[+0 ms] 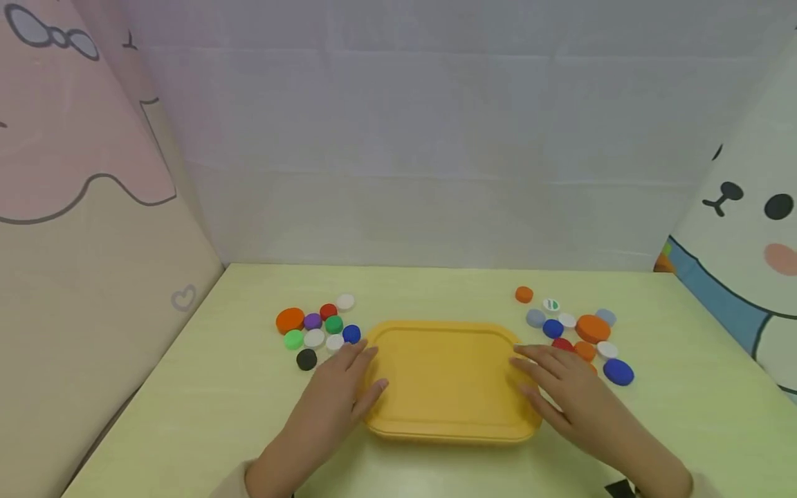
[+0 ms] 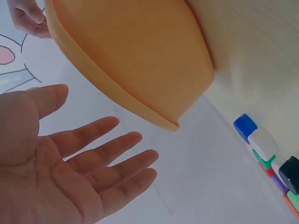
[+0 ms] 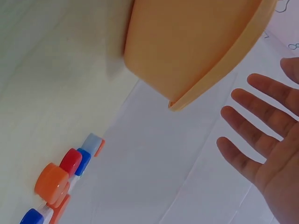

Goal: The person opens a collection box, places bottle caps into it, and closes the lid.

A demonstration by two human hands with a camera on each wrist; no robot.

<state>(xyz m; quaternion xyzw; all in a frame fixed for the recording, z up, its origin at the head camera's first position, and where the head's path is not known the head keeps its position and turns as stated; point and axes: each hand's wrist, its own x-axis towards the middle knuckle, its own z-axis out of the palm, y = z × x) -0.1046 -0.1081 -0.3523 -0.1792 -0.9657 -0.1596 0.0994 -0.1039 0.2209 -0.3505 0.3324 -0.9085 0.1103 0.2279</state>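
A yellow rectangular plastic container (image 1: pixel 451 373) with rounded corners stands on the table between both hands. Its sloping side wall and projecting rim show in the left wrist view (image 2: pixel 135 51) and the right wrist view (image 3: pixel 187 42). My left hand (image 1: pixel 333 387) hovers by its left edge, fingers spread and nearly straight, holding nothing. On the other side my right hand (image 1: pixel 575 398) is held likewise over the right edge, its fingers extended. Both wrist views show a gap between fingertips and rim. A blue bottle cap (image 1: pixel 351 334) lies just beyond the left fingertips.
Several coloured bottle caps lie in a loose group left of the container, among them an orange one (image 1: pixel 290 320) and a black one (image 1: pixel 306 359). Another group lies right, with a large orange cap (image 1: pixel 593 328) and a blue cap (image 1: pixel 618 371). A pale curtain (image 1: pixel 436 159) hangs behind the table.
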